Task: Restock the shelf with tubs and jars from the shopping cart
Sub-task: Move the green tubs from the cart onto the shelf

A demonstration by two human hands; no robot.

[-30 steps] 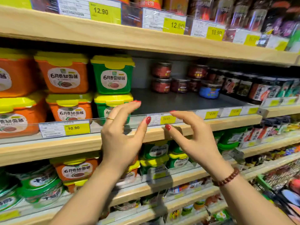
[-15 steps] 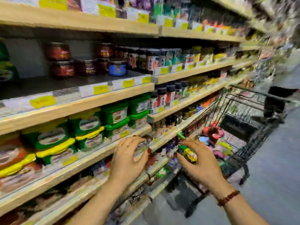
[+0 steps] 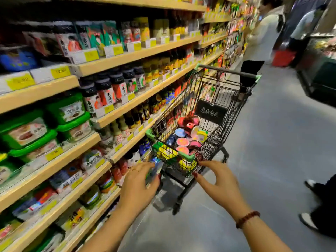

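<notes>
The gaze has swung right from the shelf (image 3: 45, 92) to the shopping cart (image 3: 187, 156), where the left hand (image 3: 139, 182) and right hand (image 3: 219, 184), fingers loosely spread and apparently empty through the blur, now reach for the tubs and jars (image 3: 182, 141) heaped inside.

Black wire-metal shopping cart (image 3: 214, 113), green plastic corner bumpers (image 3: 187, 155); pale matt wooden shelf boards (image 3: 134, 55); smooth grey floor (image 3: 272, 142).

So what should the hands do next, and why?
Probably reach the right hand over the near rim of the shopping cart and lift out one pink-lidded jar. Both hands look empty and open, hovering just short of the cart, the left hand beside its corner, and the stock lies piled inside.
</notes>
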